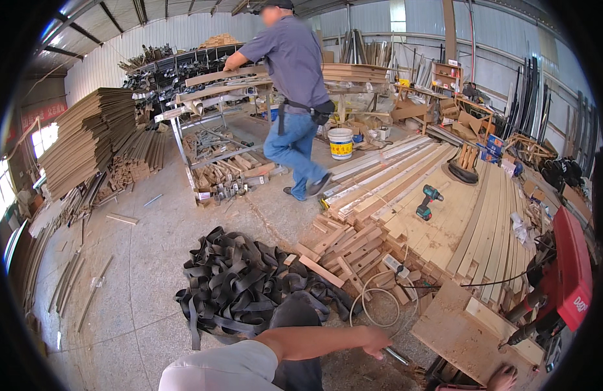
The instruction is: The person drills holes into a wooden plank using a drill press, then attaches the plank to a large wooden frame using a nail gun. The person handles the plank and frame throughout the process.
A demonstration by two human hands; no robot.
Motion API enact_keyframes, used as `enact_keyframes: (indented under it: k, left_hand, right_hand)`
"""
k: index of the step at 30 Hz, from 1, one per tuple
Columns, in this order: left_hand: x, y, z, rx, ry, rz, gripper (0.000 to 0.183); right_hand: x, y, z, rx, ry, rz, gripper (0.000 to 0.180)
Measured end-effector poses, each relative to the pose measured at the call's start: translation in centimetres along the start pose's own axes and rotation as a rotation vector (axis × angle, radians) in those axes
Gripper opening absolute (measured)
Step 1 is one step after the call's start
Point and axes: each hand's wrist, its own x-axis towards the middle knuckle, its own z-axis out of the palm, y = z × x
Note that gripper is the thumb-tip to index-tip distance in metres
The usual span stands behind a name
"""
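My left arm reaches across to the right, and my left hand (376, 341) is blurred beside a short metal rod (396, 356). Whether the fingers grip the rod cannot be made out. At the bottom right my right hand (503, 378) is at the near edge of a wooden board (457, 332), partly cut off by the dark rim. A pale wood strip (494, 317) lies along that board. Above its right end stands a red drill press (572, 269), its drill bit (510, 340) pointing down at the wood.
Black straps (242, 283) lie heaped ahead of me. Wood offcuts (350, 249), a power strip (396, 266) and a coiled cable (379, 303) are near the press. A cordless drill (428, 201) rests on laid-out planks (438, 234). A person (296, 88) stands at a metal-framed workbench (184, 146).
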Motion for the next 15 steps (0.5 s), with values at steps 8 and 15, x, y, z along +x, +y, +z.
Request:
enact_keyframes:
  k: [8, 15]
  left_hand:
    - [0.0, 0.24, -0.21, 0.018, -0.011, -0.007, 0.066]
    - [0.29, -0.09, 0.22, 0.018, -0.007, 0.007, 0.065]
  right_hand:
    - [-0.16, 0.03, 0.24, -0.005, 0.019, -0.023, 0.023]
    - [-0.03, 0.06, 0.61, -0.024, 0.048, -0.061, 0.022]
